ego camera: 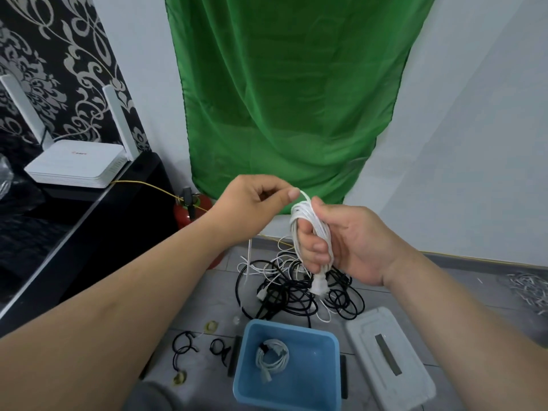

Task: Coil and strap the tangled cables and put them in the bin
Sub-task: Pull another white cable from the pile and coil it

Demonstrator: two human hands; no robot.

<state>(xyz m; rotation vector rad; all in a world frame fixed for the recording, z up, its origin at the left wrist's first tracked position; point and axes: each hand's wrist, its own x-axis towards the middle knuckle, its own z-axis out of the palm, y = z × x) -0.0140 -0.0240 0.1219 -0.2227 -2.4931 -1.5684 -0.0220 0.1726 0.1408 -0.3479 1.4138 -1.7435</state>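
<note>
White cable coil (307, 229): held up in the air between the two hands, above the floor pile. Several long loops are bunched together, and a white end piece hangs out below the right hand.
Right hand (353, 244): its fingers (314, 247) are curled round the middle of the coil, with the thumb set against the top of the loops.
Left hand (252, 200): thumb and forefinger pinch the loose end of the same cable, just left of the coil's top. The other fingers are tucked in.
Tangled cables (296, 289): black and white ones heaped together on the tiled floor, under the held coil and beyond the bin.
Bin (330, 372): blue and open, standing on the floor near the person.
Strapped cable (272, 355): a white round coil with a dark band on its upper left, lying on the bin's bottom.
Lid (388, 354): pale, flat on the floor just right of the bin.
Black loops (185, 345): small rings lying on the floor left of the bin.
White ties (530, 289): a loose heap at the far right on the floor.
Green cloth (281, 99): hangs down the wall behind the hands.
Router (74, 164): white with two antennas, on a black table at the left.
Red cylinder (189, 215): stands between that table and the cloth, and is partly hidden.
</note>
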